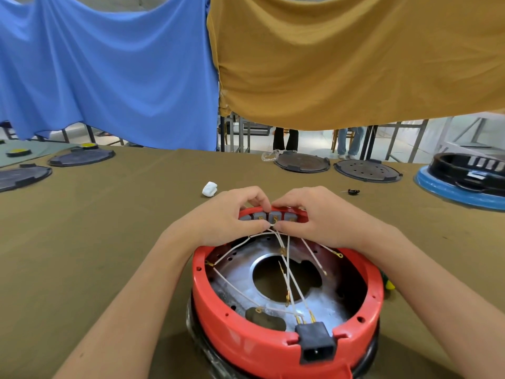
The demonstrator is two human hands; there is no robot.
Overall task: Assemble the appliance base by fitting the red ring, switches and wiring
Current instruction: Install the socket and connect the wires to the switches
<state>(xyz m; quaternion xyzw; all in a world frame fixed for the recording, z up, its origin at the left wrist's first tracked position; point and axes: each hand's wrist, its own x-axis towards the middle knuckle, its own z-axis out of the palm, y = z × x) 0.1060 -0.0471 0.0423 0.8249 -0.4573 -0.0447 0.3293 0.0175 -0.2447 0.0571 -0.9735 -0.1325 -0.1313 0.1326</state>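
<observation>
The appliance base stands upside down near the table's front edge, wearing the red ring. A black power socket sits in the ring's near side. Inside lies a silver metal plate with a round hole, crossed by several white wires with brass terminals. A row of grey switches is set in the ring's far side. My left hand and my right hand meet over the switches, fingers curled, both pinching a wire end at one of the middle switches.
The table has an olive cloth. A white wad and a small black part lie beyond the base. Dark round lids lie at the back, left and right. A black base on a blue ring stands far right. Blue and mustard cloths hang above.
</observation>
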